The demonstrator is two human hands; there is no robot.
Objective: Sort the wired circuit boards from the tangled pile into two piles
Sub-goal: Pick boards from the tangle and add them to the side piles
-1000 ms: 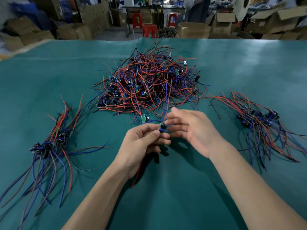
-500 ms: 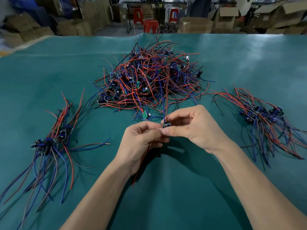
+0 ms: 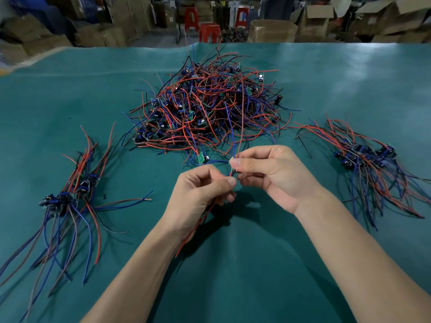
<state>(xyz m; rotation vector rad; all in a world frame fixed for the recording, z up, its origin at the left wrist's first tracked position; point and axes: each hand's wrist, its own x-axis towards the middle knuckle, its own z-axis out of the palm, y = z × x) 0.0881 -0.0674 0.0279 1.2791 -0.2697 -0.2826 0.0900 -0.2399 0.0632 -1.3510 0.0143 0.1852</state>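
Both hands meet at frame centre over the green mat (image 3: 233, 287), working one small board (image 3: 234, 172) that is almost hidden between the fingertips. Left hand (image 3: 198, 197) has fingers curled, thumb and forefinger pinching the near end of the board's wires, with a red lead (image 3: 198, 226) trailing down under the palm. Right hand (image 3: 268, 173) pinches the upper side, thumb pressed on top; a blue wire (image 3: 229, 127) and a red one run up from that pinch toward the tangled pile (image 3: 205, 108) at upper centre.

Risks as I read them:
- Those two upper leads cross in front of the pile and may be snagged in it; I can't tell. Pulling toward either side could drag neighbours off the pile or stress the solder joints.
- A loose green board (image 3: 200, 159) lies at the pile's near edge, just beside the hands. A sweep of the trailing wires could hook it and carry it along.
- The board itself is mostly covered, so its type is hard to read from here. A wrong call sends it to the wrong side: left pile (image 3: 63, 199) at mid left, right pile (image 3: 366, 155) at mid right.
- Both sorted piles have long splayed leads. Dropping the board across them rather than alongside would re-tangle them.
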